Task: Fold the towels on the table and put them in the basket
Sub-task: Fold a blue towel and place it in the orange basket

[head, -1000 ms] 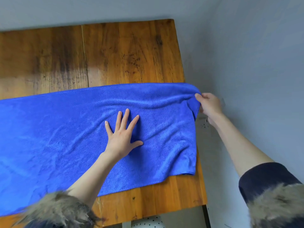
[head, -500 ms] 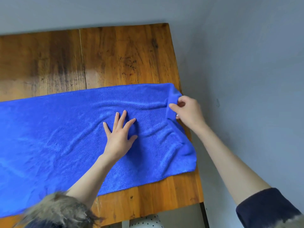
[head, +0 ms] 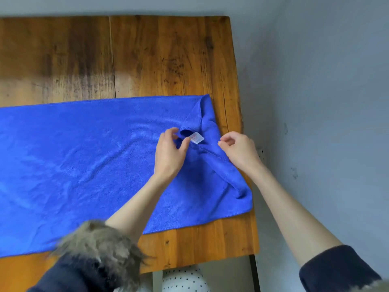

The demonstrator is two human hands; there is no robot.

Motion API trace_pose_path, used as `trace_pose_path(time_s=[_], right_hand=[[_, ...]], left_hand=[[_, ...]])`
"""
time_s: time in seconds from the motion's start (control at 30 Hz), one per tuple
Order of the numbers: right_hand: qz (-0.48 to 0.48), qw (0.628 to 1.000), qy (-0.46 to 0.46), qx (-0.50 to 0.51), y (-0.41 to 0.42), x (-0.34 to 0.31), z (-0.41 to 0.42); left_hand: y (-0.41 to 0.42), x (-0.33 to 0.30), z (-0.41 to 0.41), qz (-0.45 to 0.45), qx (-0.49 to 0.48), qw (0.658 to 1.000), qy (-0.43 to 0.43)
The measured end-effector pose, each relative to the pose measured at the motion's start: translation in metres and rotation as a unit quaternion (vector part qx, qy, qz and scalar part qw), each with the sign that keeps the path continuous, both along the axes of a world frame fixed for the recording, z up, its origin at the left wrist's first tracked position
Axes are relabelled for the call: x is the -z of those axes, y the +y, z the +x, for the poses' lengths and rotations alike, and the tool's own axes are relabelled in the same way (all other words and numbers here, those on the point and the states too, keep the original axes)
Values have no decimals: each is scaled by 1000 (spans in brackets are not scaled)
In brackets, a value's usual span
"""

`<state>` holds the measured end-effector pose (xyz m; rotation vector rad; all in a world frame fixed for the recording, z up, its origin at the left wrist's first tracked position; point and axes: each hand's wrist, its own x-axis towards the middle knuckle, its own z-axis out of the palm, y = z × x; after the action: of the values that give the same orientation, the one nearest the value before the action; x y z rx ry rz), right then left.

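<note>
A blue microfibre towel [head: 88,157] lies spread across the wooden table [head: 160,55], running off the left edge of the view, its right end stopping just short of the table's right edge. The far right corner [head: 195,121] is turned back toward the middle, so the hemmed edge and a small white care label [head: 197,138] face up. The left hand [head: 168,152] sits over the towel just left of that flap, thumb and forefinger closing on the cloth beside the label, likely to pin or take the loose corner. The right hand [head: 240,152] hovers at the right side of the flap with fingers curled near the stitched hem [head: 212,153]; whether they actually pinch the fabric I cannot tell. Both hands seem set to square this end before a proper fold, since the flap lies skewed and ridges run down toward the near right corner. No basket is in view, so the task looks barely begun. A dark sleeve with a fur cuff [head: 99,245] shows on the near left
</note>
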<state>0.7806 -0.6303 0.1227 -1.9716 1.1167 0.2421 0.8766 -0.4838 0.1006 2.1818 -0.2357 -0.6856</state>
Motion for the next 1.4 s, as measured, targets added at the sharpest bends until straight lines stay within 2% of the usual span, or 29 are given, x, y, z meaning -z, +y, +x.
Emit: trace_pose_path(time_s=[0.07,0.2,0.27,0.4,0.53,0.8,1.03,1.2,1.4], right_hand=[[13,999,40,-16,7,5,-19],[7,995,87,-40,13,6,-48],[4,994,103,-48,13,2,-56],[-1,993,106,-51,21,-17,-57],[19,994,87,-65,44,-42,-48],[140,986,47,-78,135,-94,9],[185,974,2,-129,246,-110,87],[209,964,-1,-164,325,-108,146],[224,953,18,-204,393,-82,201]], left_hand=[[-13,-3,12,15,-23,999,46],[-20,-1,23,56,-13,997,43],[-16,-2,24,24,-33,996,74],[-8,-13,28,-52,-51,979,190],[11,-36,41,-100,-82,961,243],[76,-93,98,-131,-53,970,198],[171,-125,165,-138,-30,978,153],[236,-127,216,-129,-56,983,118],[297,-95,259,-102,-110,984,99]])
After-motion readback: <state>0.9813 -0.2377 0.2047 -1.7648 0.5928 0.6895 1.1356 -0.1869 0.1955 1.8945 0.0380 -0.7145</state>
